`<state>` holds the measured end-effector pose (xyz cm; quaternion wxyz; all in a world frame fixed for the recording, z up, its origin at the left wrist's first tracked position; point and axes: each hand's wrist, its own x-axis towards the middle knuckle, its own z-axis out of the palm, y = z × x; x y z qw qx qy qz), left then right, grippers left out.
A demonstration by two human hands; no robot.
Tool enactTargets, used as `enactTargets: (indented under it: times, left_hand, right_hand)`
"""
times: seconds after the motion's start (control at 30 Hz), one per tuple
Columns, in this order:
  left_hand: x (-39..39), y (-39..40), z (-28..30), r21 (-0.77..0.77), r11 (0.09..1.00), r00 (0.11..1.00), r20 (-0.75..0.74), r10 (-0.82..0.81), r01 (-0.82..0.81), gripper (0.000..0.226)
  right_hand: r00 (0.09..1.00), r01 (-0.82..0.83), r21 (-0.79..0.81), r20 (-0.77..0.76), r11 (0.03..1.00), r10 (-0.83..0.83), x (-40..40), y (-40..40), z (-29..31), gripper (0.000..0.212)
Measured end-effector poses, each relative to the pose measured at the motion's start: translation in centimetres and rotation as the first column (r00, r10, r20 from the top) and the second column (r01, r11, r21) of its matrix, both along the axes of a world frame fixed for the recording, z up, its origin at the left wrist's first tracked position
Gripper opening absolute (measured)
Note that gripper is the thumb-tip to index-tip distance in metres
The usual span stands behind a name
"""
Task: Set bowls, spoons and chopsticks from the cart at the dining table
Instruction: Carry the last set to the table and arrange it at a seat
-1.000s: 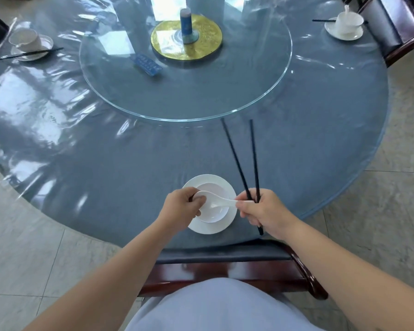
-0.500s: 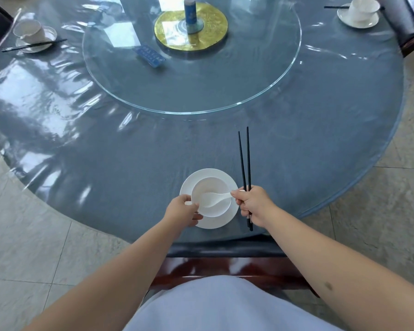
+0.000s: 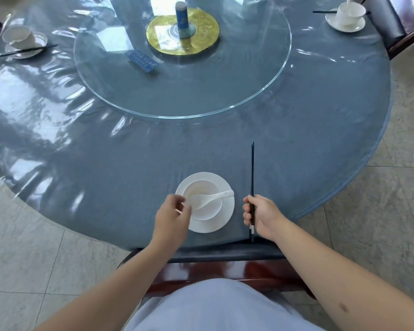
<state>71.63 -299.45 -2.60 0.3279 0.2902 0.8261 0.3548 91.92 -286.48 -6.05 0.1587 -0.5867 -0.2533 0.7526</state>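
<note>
- Since the earlier frame, both of my hands have come off the spoon [image 3: 210,199]; it now lies in the bowl [image 3: 202,202], handle pointing right over the rim.
- Table [image 3: 105,163]: round, blue-grey, under clear plastic, with a glass turntable [image 3: 182,91] at centre.
- Saucer [image 3: 226,215]: near the table's front edge, carrying the bowl.
- Left hand [image 3: 172,217]: loosely open, empty, just beside the saucer's left rim.
- Right hand [image 3: 261,216]: fingers clamped on the chopsticks [image 3: 252,168], right of the saucer.
- Chopsticks: black, paired close together, tips pointing away from me.
</note>
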Motion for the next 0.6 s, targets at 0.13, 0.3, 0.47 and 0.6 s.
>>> enactTargets:
  times: [0.13,0.3,0.47,0.6]
  left_hand:
    - [4.9,1.0,-0.6,-0.185,0.856,0.858,0.299,-0.418,0.482,0.011]
    - [7.6,2.4,-2.0,-0.224,0.887,0.761,0.621,-0.190,0.404,0.017]
    - [7.5,2.3,-2.6,-0.223,0.941,0.606,0.795,0.024,0.255,0.010]
    - [7.8,1.8,-3.0,-0.265,0.949,0.590,0.799,0.117,0.171,0.006]
  right_hand:
    - [0.995,0.087,-0.088,-0.048,0.992,-0.092,-0.6,-1.0,-0.1,0.027]
    - [0.981,0.168,-0.058,-0.086,0.984,-0.173,-2.7,-1.9,-0.6,0.024]
    - [0.974,0.213,-0.046,-0.075,0.976,-0.216,-3.4,-2.2,-0.9,0.021]
    - [0.997,0.074,0.037,-0.014,0.997,-0.074,-3.3,-2.4,-1.1,0.014]
